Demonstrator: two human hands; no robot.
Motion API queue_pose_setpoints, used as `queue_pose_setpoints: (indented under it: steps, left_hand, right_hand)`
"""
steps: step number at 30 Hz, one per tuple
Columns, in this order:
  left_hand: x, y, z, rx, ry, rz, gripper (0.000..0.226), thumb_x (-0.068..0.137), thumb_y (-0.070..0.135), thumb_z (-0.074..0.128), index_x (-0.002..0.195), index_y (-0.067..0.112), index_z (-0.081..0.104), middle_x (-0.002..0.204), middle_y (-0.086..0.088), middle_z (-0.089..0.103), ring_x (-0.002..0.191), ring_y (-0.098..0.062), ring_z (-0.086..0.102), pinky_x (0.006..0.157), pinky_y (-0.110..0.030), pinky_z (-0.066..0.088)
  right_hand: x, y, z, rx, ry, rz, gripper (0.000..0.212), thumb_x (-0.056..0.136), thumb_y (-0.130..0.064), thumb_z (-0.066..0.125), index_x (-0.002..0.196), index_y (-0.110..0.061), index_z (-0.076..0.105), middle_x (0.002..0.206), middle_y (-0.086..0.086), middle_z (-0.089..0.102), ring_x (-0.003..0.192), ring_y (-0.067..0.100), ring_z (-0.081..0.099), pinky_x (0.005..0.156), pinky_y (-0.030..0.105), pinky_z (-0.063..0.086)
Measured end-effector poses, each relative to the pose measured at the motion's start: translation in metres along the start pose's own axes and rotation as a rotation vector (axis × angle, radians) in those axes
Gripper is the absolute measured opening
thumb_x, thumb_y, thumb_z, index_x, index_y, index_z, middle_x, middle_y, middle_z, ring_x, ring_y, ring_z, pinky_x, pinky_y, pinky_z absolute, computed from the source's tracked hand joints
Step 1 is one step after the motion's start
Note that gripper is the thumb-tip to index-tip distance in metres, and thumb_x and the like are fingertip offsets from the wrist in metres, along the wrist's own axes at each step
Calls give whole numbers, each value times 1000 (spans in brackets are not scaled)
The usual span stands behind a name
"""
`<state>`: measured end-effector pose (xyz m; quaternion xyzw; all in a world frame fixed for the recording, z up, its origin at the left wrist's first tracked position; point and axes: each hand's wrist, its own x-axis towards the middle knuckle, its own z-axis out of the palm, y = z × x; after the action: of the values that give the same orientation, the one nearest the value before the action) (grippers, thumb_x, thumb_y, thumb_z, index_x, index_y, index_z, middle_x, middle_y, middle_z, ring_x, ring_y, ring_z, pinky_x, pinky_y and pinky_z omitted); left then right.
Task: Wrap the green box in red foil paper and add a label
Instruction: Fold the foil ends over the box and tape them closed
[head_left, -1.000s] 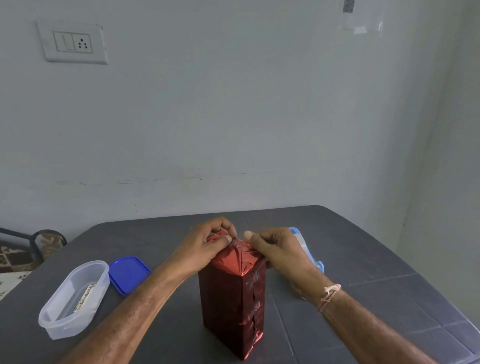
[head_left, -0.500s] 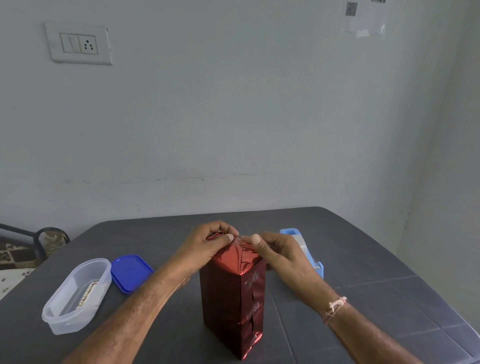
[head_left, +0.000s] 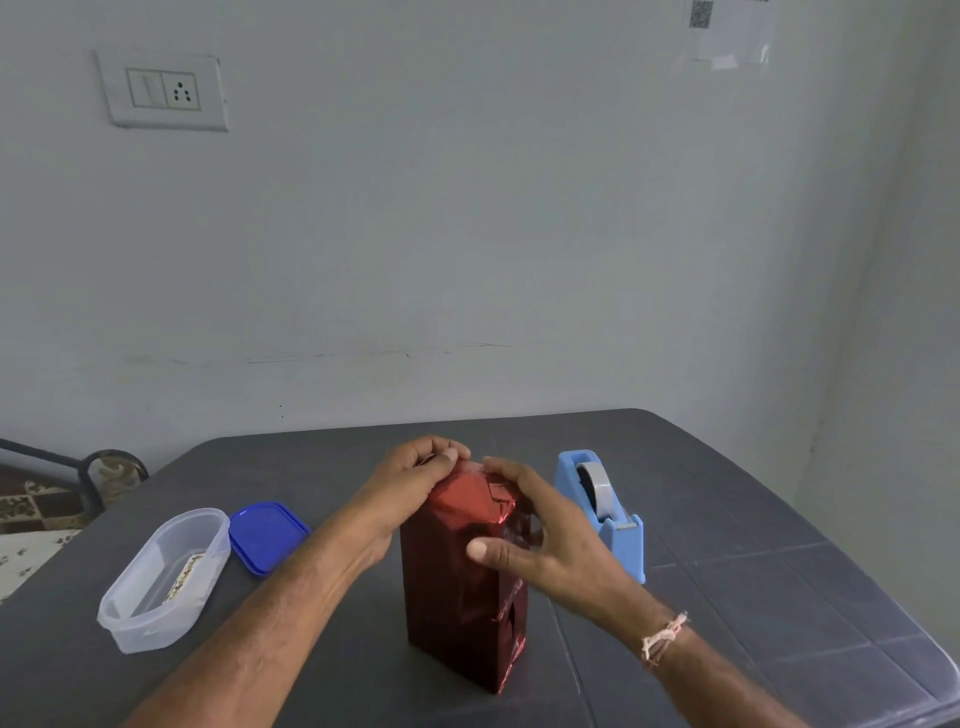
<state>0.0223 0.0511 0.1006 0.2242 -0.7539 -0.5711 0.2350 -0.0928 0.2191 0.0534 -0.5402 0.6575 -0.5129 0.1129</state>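
Box (head_left: 452, 613): I see it upright mid-table (head_left: 727, 519), wrapped in red foil (head_left: 465, 501).
Left hand (head_left: 410, 483): curled over the top's far edge, pinching the foil fold.
Right hand (head_left: 550, 540): spread, fingers along the top's right side, thumb on the near face.
Right: tape dispenser (head_left: 618, 530).
Left: tub (head_left: 156, 618), lid (head_left: 265, 535).

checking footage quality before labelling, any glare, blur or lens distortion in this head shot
Head view: soft, even light with only faint shadows on the table; small bright glints on the foil-wrapped box along its creased top edge; the right hand looks slightly motion-soft; wide-angle lens skews the switch plate near the corner.
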Motion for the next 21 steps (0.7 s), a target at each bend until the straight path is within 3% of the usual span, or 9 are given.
queue_pose_setpoints:
  steps: [3,5,8,10,12,16,18,21]
  left_hand:
    - [-5,-3,-6,-130,-141,-38,47,88,64,61,123,34,68,125,7,71,118,-18,68,95,-37,56]
    - [-7,-15,-12,-225,-260,-36,72,70,73,76,133,42,61,134,9,67,123,-17,65,107,-42,50]
    - [-9,-35,-18,-238,-319,9,74,77,41,86,141,52,51,141,15,61,129,-8,60,110,-34,47]
    - [-9,-45,-17,-199,-260,58,74,85,26,77,145,54,44,143,17,57,129,-4,58,105,-29,51]
    - [-9,-53,-15,-201,-185,76,78,85,30,74,150,52,37,142,18,54,130,-4,55,97,-24,54]
    - [-17,-73,-7,-96,-217,54,101,72,58,83,154,50,24,141,15,53,123,8,56,87,-15,53]
    - [-24,-84,-1,-55,-251,15,92,80,47,78,151,50,20,135,18,53,109,19,57,81,-9,52]
    - [-32,-99,9,-81,-166,-15,86,86,39,73,155,49,22,134,12,57,114,7,59,80,-14,55]
  right_hand:
    - [-4,3,-2,175,52,64,71,89,-44,76,151,-44,41,140,-16,58,124,1,61,103,22,51]
    - [-6,5,-6,263,67,98,63,95,-40,68,151,-49,40,139,-24,58,127,-6,57,108,19,47]
    - [-2,11,-9,360,98,174,53,98,-48,59,147,-57,41,132,-45,54,130,-16,48,117,26,41]
    - [2,19,-6,386,100,213,52,98,-57,52,147,-61,38,144,-38,49,137,-8,46,120,38,39]
    - [3,26,0,375,92,240,51,99,-61,45,149,-62,33,154,-28,45,140,-1,46,119,43,40]
    - [-5,38,15,310,131,257,51,100,-65,38,150,-62,30,154,-29,43,142,-4,42,119,34,38]
    - [-10,46,20,298,131,259,51,100,-65,38,150,-62,30,152,-32,44,140,-8,42,117,29,37]
    - [-17,57,28,313,110,307,47,100,-61,41,147,-62,34,139,-40,52,130,-16,47,109,20,40]
